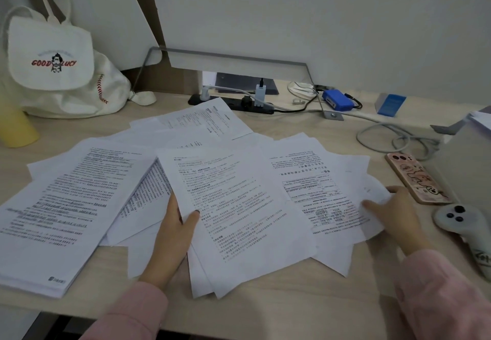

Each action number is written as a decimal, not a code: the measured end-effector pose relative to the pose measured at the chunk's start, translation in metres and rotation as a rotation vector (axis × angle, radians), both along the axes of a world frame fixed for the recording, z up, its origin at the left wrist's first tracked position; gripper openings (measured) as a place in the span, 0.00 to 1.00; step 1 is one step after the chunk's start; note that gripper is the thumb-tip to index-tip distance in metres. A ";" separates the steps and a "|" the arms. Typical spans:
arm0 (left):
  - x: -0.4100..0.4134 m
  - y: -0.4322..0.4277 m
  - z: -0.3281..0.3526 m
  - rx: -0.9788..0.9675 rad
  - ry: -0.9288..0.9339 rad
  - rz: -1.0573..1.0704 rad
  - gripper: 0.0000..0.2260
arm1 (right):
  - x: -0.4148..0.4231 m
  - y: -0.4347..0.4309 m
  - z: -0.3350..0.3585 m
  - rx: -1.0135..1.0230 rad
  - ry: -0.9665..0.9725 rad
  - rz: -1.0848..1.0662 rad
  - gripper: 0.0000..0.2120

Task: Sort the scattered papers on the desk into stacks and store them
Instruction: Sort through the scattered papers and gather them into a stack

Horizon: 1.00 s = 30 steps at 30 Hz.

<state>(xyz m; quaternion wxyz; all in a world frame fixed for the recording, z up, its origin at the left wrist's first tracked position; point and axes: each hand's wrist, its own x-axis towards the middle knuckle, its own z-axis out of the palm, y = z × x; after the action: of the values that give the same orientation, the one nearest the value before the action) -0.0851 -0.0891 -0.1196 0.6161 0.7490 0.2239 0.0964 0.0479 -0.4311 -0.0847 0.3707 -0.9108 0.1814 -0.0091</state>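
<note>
Printed white papers lie scattered across the light wood desk point(265, 310). My left hand point(174, 230) grips the left edge of a few overlapping sheets point(233, 207) in the middle, thumb on top. My right hand point(393, 211) rests with spread fingers on the right edge of an upside-down sheet with tables point(318, 188). A thicker stack point(58, 207) lies at the left, angled toward the desk's front edge. More loose sheets point(202, 122) fan out farther back.
A pink-cased phone point(415, 177) and a white controller point(465, 225) lie right of my right hand. A white bag point(58, 66) and a yellow cup point(16, 127) stand at the back left. A black power strip point(239, 103), cables point(393, 137) and blue boxes point(337, 99) sit behind.
</note>
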 end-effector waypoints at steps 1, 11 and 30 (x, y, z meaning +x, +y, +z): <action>0.000 0.000 0.000 0.002 0.001 -0.001 0.23 | -0.006 0.002 0.000 0.051 -0.074 -0.038 0.26; -0.001 0.000 -0.002 -0.004 0.006 -0.006 0.21 | -0.048 0.025 -0.009 0.933 -0.129 -0.048 0.19; 0.002 0.003 -0.006 -0.007 0.028 -0.013 0.19 | -0.048 0.036 0.003 0.719 -0.075 -0.045 0.12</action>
<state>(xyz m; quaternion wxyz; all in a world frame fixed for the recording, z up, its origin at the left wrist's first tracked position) -0.0834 -0.0863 -0.1255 0.6162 0.7494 0.2281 0.0813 0.0004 -0.3956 -0.0816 0.6736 -0.7168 0.1794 0.0136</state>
